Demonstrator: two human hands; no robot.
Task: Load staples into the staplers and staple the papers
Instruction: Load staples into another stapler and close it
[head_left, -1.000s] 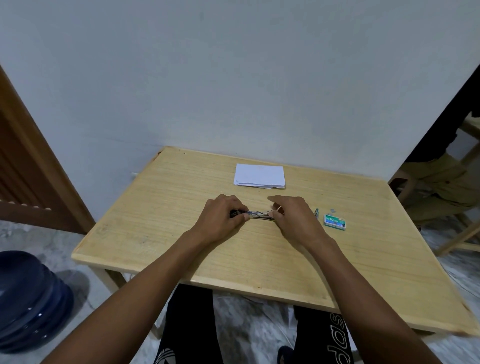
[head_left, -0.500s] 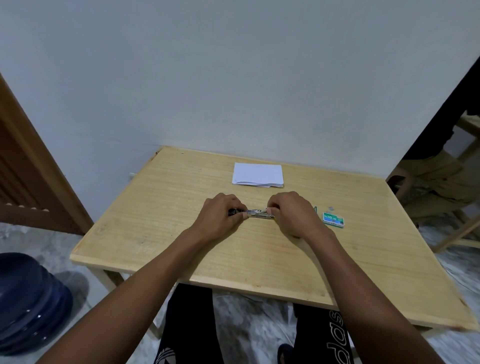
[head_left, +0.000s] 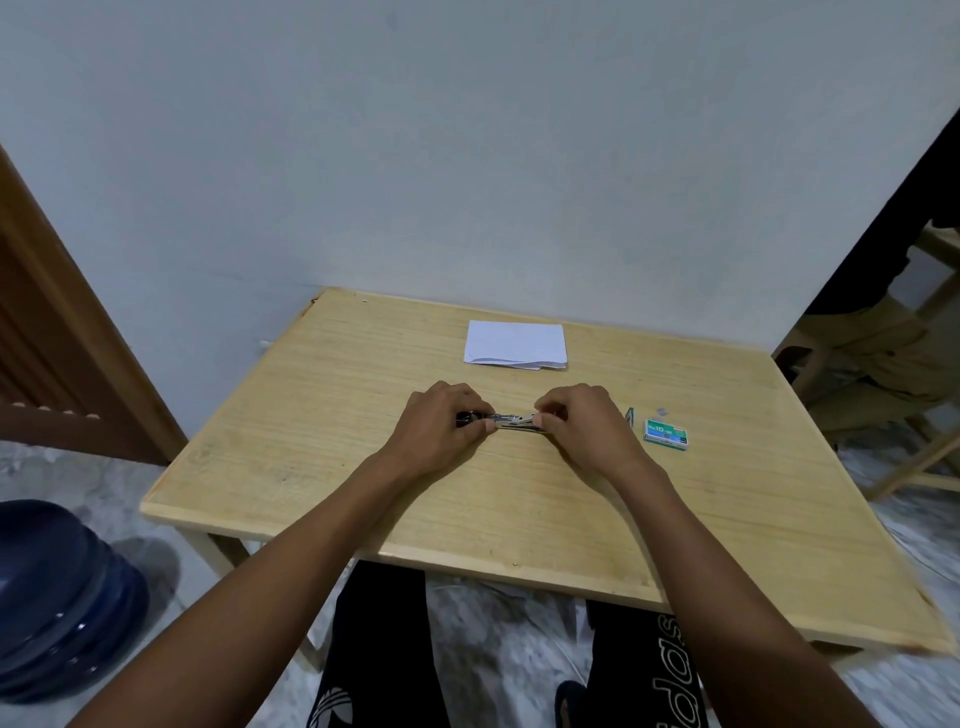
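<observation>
A small metal stapler (head_left: 511, 421) lies sideways at the middle of the wooden table (head_left: 311, 467), opened out flat. My left hand (head_left: 441, 426) grips its dark left end. My right hand (head_left: 582, 423) pinches its right end with the fingertips; whether staples are between those fingers is hidden. A stack of white papers (head_left: 515, 344) lies beyond the hands near the wall. A green staple box (head_left: 666, 434) rests to the right of my right hand, with a small loose staple strip (head_left: 662, 411) just behind it.
A thin teal item (head_left: 630, 415) lies between my right hand and the staple box. A blue water bottle (head_left: 57, 597) stands on the floor at the left. A wooden chair with clothes (head_left: 883, 364) is at the right. My legs are under the table's front edge.
My right hand has shifted slightly on the stapler's right end, fingertips now pinching it. The left hand keeps its hold. The stapler stays in place.
</observation>
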